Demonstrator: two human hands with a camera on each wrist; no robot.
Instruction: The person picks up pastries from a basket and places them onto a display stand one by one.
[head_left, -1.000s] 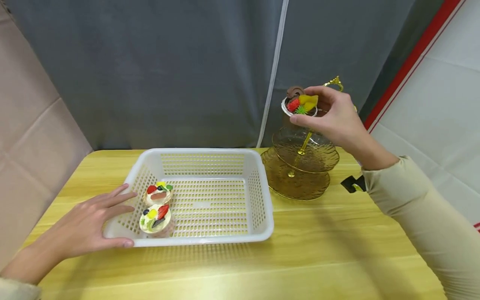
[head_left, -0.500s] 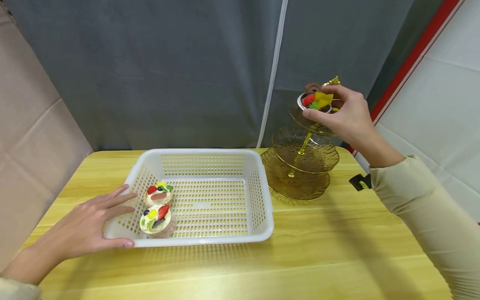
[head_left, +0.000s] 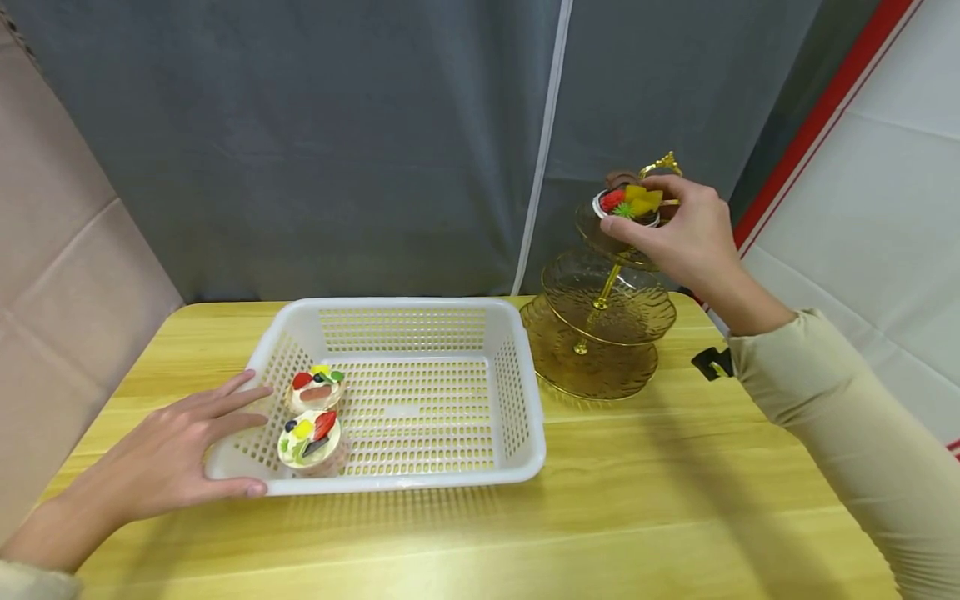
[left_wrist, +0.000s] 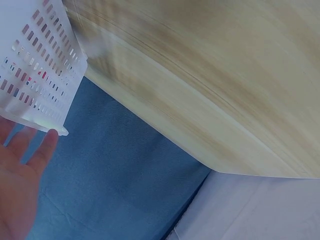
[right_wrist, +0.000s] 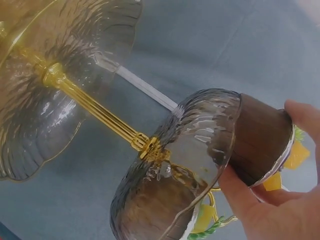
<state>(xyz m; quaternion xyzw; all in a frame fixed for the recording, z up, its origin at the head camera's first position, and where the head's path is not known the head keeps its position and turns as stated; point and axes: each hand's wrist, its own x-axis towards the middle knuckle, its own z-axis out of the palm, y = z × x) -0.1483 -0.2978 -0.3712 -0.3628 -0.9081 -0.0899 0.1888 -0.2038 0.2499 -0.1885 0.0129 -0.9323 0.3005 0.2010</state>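
Observation:
My right hand pinches a chocolate cupcake by its rim, thumb on one side and fingers on the other. A raspberry, yellow fruit pieces and a green sprig top it. It overlaps the top tier of a gold-rimmed glass cake stand, its base right at the tier's edge in the right wrist view. Another brown cupcake shows through that tier's glass. My left hand rests with spread fingers on the left end of a white plastic basket. Two cream cupcakes with fruit sit inside it at the left.
The stand has two wider tiers below, joined by a gold post, with a gold handle on top. A grey curtain hangs behind the wooden table. A black object shows beside the right sleeve.
My right hand has carried the chocolate cupcake rightward onto the top tier's area, then stayed nearly in place over the last half second. The left hand and basket have not moved.

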